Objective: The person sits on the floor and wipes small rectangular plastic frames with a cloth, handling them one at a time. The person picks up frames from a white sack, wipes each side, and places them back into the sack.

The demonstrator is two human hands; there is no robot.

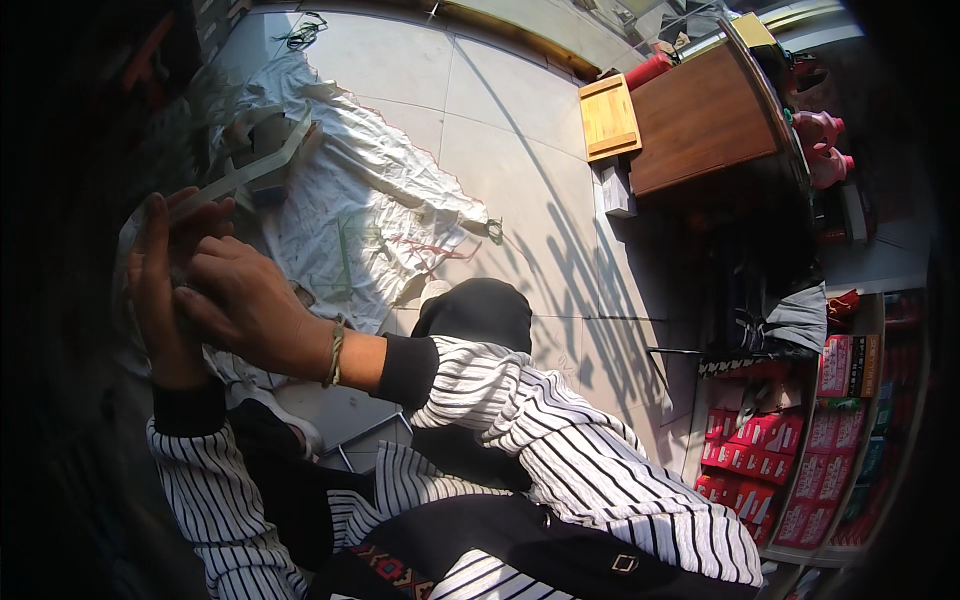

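Note:
At the left of the head view, my left hand [155, 281] is raised with its fingers upright around the near end of a translucent plastic strip [259, 165]. The strip runs up and away over the floor, and a shorter piece appears to cross it. My right hand [244, 289] is curled against the left palm; its fingertips are hidden, so what it pinches cannot be told. Below both hands, a crumpled white cloth sheet [382, 176] lies spread on the tiles. Thin red strands [435, 247] and a green outline-like piece [345, 259] rest on it.
Green cord [493, 231] lies by the sheet's corner, with more dark green cord [301, 34] at the far end. To the right stand a slatted wooden board [609, 118], a brown wooden cabinet [705, 124], a white box [617, 192] and shelves of red boxes [750, 446].

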